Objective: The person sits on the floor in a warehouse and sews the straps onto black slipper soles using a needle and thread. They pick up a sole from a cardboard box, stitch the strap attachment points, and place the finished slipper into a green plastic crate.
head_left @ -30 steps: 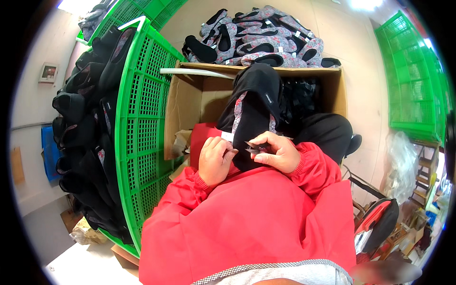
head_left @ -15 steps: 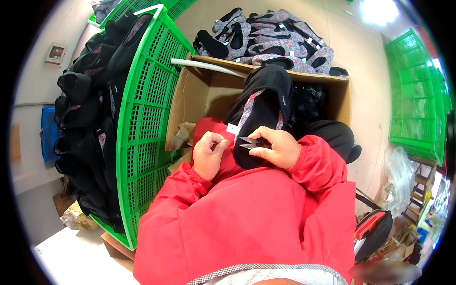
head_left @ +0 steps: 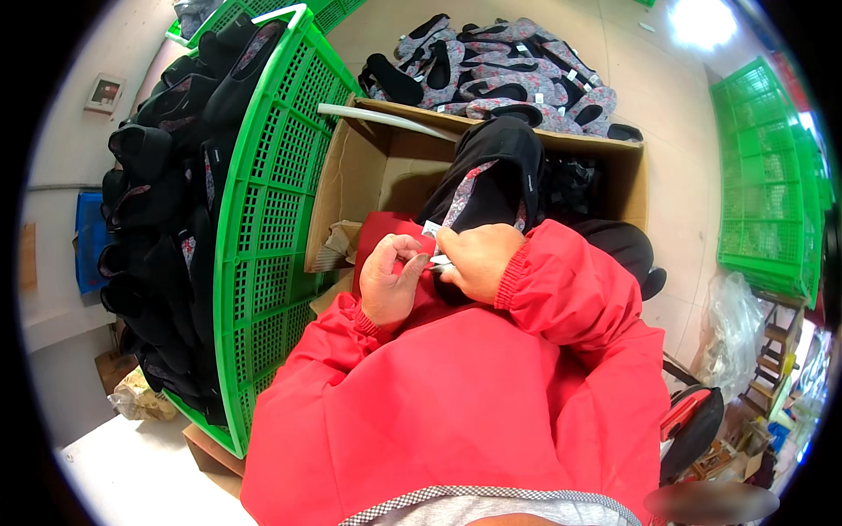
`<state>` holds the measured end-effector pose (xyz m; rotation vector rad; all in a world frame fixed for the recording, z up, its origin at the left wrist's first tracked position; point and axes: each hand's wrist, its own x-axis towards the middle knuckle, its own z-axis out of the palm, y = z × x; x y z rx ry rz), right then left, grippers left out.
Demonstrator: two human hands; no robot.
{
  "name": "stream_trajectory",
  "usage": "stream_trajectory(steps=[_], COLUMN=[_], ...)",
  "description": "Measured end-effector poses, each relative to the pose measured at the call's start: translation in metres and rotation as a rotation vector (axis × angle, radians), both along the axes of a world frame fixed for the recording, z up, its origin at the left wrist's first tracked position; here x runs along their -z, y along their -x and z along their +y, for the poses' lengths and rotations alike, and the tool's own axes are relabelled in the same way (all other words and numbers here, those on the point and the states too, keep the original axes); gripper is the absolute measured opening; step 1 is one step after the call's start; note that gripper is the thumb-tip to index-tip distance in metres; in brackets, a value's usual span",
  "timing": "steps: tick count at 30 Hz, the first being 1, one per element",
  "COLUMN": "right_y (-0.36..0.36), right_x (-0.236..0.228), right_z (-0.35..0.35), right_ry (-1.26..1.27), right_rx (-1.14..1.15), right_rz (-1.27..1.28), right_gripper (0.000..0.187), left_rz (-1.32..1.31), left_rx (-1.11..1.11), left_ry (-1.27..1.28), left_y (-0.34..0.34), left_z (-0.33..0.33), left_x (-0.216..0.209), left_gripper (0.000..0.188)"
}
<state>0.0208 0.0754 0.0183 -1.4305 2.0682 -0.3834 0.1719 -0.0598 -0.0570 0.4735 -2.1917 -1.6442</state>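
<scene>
A black slipper (head_left: 498, 191) with a flowered lining lies across my lap, its near end mostly hidden behind my hands. A small white tag (head_left: 431, 229) sticks out at its left edge. My right hand (head_left: 481, 256) is closed around thread snips (head_left: 441, 261); only a bit of their metal blades shows, at the slipper's left edge. Just left of the blades, my left hand (head_left: 392, 279) has thumb and fingers pinched together. What it pinches, if anything, is too small to make out.
To the left stands a green plastic crate (head_left: 279, 193) beside stacked black slippers (head_left: 167, 184). An open cardboard box (head_left: 351, 188) is ahead, with a pile of flowered slippers (head_left: 517, 74) beyond it. More green crates (head_left: 761, 175) and clear plastic wrap (head_left: 735, 329) are on the right.
My right hand has moved left and turned over, bringing the snips to the slipper's left edge beside my left hand. The snips' blades, spread in view before, are now mostly hidden.
</scene>
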Motion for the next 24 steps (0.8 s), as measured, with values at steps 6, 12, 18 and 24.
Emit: stream_trajectory(steps=[6,12,18,24], right_y=[-0.002,0.008,0.032,0.024], right_x=[0.002,0.01,0.022,0.086], right_z=[-0.001,0.015,0.084,0.132], right_ry=[-0.006,0.202,0.717,0.672], right_rx=[0.001,0.112,0.603,1.086], right_rz=[0.008,-0.189,-0.735,-0.832], right_gripper=[0.032,0.031,0.036,0.022], left_rz=[0.029,-0.022,-0.206,-0.247], left_rx=[-0.079,-0.162,-0.249,-0.054], left_ry=[-0.053,0.037,0.481,-0.568], left_y=[0.001,0.011,0.017,0.034], left_z=[0.001,-0.008,-0.069,-0.046], left_x=[0.004,0.006,0.035,0.022], left_gripper=[0.018,0.018,0.048,0.034])
